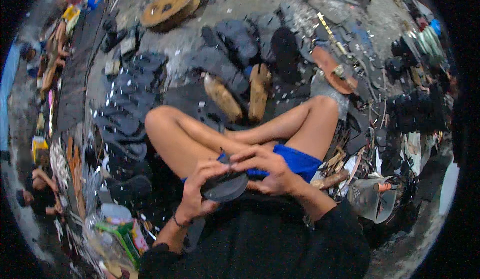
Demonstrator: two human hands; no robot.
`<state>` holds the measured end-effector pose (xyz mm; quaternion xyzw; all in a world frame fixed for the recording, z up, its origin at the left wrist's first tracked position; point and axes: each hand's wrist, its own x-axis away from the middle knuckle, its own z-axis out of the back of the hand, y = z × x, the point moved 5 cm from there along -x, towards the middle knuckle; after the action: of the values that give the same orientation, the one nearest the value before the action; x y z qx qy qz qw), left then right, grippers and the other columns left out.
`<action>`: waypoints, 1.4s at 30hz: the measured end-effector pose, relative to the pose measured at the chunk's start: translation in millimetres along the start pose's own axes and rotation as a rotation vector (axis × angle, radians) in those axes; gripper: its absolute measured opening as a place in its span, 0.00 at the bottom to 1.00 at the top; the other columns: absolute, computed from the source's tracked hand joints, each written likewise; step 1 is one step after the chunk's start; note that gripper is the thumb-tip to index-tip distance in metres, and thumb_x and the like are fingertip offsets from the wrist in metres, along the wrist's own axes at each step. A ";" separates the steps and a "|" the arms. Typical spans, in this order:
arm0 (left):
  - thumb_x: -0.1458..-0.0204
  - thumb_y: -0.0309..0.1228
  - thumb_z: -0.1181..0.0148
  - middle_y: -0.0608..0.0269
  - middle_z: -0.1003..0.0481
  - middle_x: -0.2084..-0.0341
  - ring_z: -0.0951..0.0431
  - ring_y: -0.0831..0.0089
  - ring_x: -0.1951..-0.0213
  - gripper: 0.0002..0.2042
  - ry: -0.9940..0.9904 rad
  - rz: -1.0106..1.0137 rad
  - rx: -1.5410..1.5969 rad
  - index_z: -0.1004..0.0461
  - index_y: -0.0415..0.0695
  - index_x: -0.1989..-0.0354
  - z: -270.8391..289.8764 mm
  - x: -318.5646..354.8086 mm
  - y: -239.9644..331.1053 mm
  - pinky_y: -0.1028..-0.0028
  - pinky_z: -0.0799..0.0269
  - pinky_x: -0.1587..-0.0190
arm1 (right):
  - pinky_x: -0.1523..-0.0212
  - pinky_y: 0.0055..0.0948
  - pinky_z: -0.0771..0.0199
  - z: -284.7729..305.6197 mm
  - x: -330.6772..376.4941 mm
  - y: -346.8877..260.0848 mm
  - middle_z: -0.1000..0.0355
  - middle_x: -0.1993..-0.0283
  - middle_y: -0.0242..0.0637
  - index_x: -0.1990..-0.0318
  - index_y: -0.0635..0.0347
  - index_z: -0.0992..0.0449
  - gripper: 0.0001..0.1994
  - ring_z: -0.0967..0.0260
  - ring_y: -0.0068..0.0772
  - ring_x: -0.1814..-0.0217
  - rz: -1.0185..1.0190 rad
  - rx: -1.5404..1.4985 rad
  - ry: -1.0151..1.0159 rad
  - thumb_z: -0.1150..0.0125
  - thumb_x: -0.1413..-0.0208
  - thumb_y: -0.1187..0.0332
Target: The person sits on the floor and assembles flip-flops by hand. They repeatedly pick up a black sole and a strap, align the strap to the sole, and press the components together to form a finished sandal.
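Observation:
My left hand (195,189) grips a black rubber sandal (227,188) by its left side, in front of my lap. Its rounded end points toward me, and small upright black bits stand at its far end. My right hand (267,168) reaches over from the right, with fingertips pressed together at the sandal's far end, near the left fingertips. What lies between those fingertips is too small and blurred to make out. Beyond my crossed legs lie two wooden shoe lasts, a left one (223,99) and a right one (259,94).
Rows of dark sandals or soles (122,99) lie on the left. A brown sole (332,69) sits far right, and a rusty round disc (170,8) far off. A grey bucket (372,199) stands by my right elbow. Other people (42,191) sit at the far left.

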<state>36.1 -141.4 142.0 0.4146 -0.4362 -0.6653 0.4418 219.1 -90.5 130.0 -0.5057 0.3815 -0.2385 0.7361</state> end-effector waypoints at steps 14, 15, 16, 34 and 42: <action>0.59 0.22 0.34 0.51 0.22 0.61 0.20 0.62 0.57 0.15 0.025 0.142 -0.053 0.23 0.37 0.60 -3.9 2.4 -22.3 0.70 0.27 0.53 | 0.39 0.40 0.38 -10.3 -7.8 34.5 0.30 0.53 0.36 0.59 0.58 0.28 0.16 0.36 0.43 0.40 -0.039 -0.002 -0.291 0.32 0.58 0.75; 0.59 0.21 0.34 0.52 0.22 0.60 0.20 0.63 0.57 0.14 0.110 0.121 -0.034 0.23 0.37 0.60 1.0 -1.4 -22.1 0.71 0.27 0.53 | 0.39 0.40 0.39 -7.2 -21.2 41.1 0.31 0.52 0.38 0.58 0.58 0.29 0.16 0.36 0.43 0.41 0.025 -0.001 -0.309 0.33 0.56 0.73; 0.58 0.21 0.34 0.52 0.21 0.60 0.21 0.65 0.56 0.14 0.175 0.102 -0.014 0.23 0.36 0.60 4.5 -5.6 -18.3 0.71 0.27 0.52 | 0.39 0.40 0.40 -3.7 -32.1 45.6 0.32 0.52 0.40 0.57 0.58 0.29 0.16 0.37 0.43 0.42 0.081 -0.004 -0.309 0.34 0.55 0.71; 0.48 0.41 0.36 0.52 0.24 0.60 0.21 0.64 0.60 0.24 0.502 0.421 1.046 0.33 0.35 0.50 -29.0 -14.3 -107.8 0.67 0.22 0.57 | 0.46 0.33 0.29 31.8 17.5 118.7 0.30 0.47 0.42 0.41 0.70 0.37 0.27 0.30 0.34 0.46 -0.703 -0.621 0.358 0.42 0.45 0.63; 0.38 0.58 0.66 0.55 0.32 0.44 0.30 0.63 0.44 0.35 0.440 0.398 1.066 0.43 0.37 0.36 -5.9 -18.1 -115.3 0.64 0.37 0.39 | 0.42 0.32 0.34 -3.5 44.4 -9.3 0.29 0.45 0.45 0.39 0.70 0.37 0.31 0.31 0.35 0.44 -0.678 -0.198 0.104 0.35 0.48 0.63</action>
<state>20.3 -99.1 34.2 0.6171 -0.6766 -0.1589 0.3690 243.0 -128.7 123.7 -0.6596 0.2504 -0.4564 0.5421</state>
